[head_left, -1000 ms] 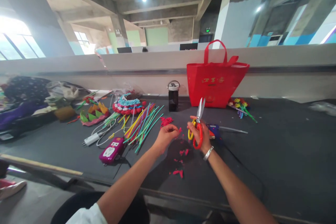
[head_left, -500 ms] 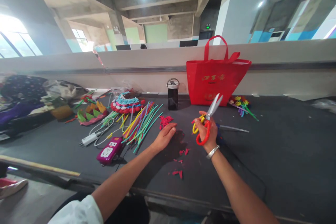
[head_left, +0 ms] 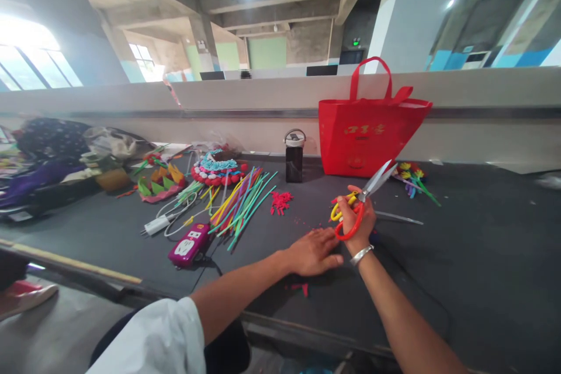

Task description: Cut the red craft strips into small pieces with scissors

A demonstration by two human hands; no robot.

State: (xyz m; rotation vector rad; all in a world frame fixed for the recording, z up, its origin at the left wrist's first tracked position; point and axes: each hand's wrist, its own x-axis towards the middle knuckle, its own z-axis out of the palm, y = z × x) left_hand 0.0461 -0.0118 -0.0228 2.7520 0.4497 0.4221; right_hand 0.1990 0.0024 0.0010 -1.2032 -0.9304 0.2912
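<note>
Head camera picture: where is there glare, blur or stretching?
Head view: the left window is bleached by glare; head view: the pale plastic at the right edge looks smeared; head view: the red bag seems stretched toward its upper right.

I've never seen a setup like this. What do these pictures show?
There is no machine here: a person works with two bare hands, seen from one camera worn on the head, looking forward and down. The right hand holds metal scissors with red and yellow handles, blades apart. The left hand is palm-down at the dark grey tabletop, with nothing visibly gripped. Beyond it lies a small heap of bright red scraps. Further left are thin multicoloured sticks and a glossy purple box. A black white-lidded bottle and a large red bag stand behind.
</note>
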